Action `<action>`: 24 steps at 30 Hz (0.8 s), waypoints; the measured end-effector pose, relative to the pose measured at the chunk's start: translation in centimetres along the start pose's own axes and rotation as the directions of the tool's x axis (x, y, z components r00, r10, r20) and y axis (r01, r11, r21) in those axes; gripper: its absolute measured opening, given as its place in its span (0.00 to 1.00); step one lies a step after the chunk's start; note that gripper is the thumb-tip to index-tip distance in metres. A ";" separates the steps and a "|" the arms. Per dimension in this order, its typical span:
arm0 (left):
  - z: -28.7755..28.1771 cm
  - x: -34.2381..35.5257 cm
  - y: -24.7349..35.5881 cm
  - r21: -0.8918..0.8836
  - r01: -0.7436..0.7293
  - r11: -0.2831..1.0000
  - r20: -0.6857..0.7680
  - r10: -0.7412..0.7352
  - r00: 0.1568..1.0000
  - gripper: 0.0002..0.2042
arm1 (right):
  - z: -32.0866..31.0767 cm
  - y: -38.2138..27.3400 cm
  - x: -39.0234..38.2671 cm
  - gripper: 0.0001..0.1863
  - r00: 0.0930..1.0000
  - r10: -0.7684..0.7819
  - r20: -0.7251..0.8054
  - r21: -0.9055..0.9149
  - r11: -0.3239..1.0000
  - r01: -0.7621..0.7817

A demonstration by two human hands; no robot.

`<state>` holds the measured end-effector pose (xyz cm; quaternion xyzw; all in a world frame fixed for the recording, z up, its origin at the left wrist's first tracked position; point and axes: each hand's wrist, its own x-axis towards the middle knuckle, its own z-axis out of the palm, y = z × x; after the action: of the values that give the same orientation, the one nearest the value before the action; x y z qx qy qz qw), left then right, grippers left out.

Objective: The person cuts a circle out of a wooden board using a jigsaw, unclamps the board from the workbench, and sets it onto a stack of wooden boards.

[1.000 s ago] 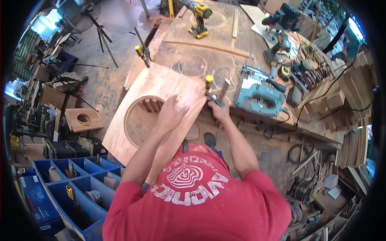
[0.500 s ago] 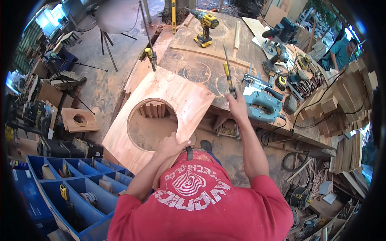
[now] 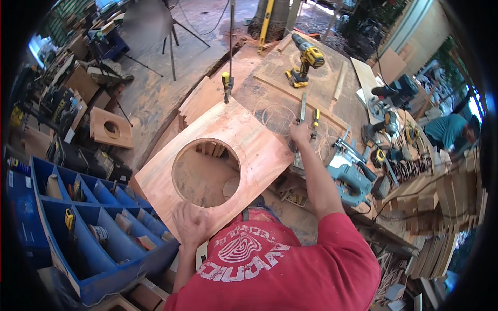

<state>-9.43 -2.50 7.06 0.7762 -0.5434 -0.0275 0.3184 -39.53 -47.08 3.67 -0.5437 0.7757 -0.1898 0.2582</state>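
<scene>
A wooden board (image 3: 262, 142) with a large round cutout lies tilted across the bench's near left edge. My left hand (image 3: 191, 223) is closed on its near edge beside the cutout, fingers bent over the top. Close to the board's right corner, my right hand (image 3: 301, 136) is wrapped round a bar clamp (image 3: 303, 108); its long bar points away and its yellow handle sits just right. My palm hides the clamp's middle. A second bar clamp (image 3: 226, 85) with a yellow grip stands upright at the board's far corner.
The workbench (image 3: 270, 72) carries a yellow cordless drill (image 3: 306, 59), a teal jigsaw (image 3: 350, 181), and other power tools. A blue divided bin (image 3: 104, 207) stands at left, near a smaller holed board (image 3: 110, 127). Stacked wood and a co-worker (image 3: 451, 129) are at right.
My left hand has shifted left along the board's near edge. My right hand has brought the clamp down beside the board's right corner. The view has turned, shifting the bench rightward.
</scene>
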 end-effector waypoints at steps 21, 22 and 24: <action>7.5 6.2 10.4 0.129 -0.029 0.991 0.656 -0.064 0.752 0.51 | -4.1 -5.9 4.3 0.29 0.829 -0.353 -0.434 -0.206 0.934 0.291; 8.7 5.2 10.1 0.120 -0.048 0.992 0.589 -0.032 0.807 0.51 | -4.0 -9.5 0.1 0.30 0.826 -0.493 -0.274 0.012 0.857 0.516; 8.7 5.6 10.6 0.129 -0.056 0.990 0.594 -0.032 0.804 0.51 | 2.4 -13.3 -1.7 0.29 0.749 -0.635 -0.189 0.448 0.623 0.641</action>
<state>-19.31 -13.60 7.39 0.7454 -0.6213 -0.2289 0.0770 -27.65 -49.97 9.73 -0.6986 0.4601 -0.4603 0.2972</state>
